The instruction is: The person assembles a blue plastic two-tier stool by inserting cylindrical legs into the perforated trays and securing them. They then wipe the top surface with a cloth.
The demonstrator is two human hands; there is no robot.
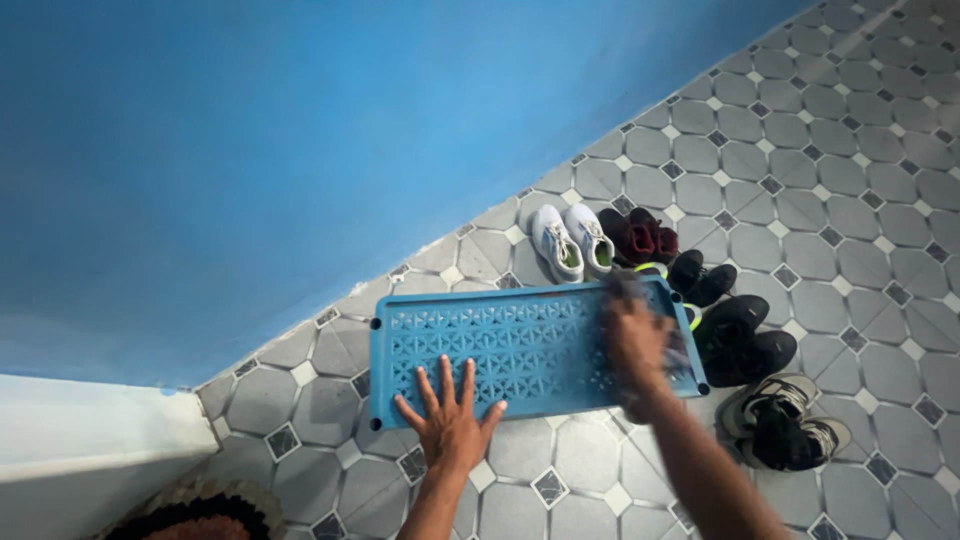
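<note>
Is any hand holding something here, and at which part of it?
The left hand lies flat on the blue perforated panel, grasping nothing. The right hand is blurred; it seems to clutch something cloth-like, but this cannot be told.

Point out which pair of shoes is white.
The white sneakers, the pair nearest the blue wall, left of the maroon shoes. All other pairs are dark.

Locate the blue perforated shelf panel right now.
The blue perforated shelf panel lies on the tiled floor by the blue wall, under both hands, white sneakers just beyond.
</note>
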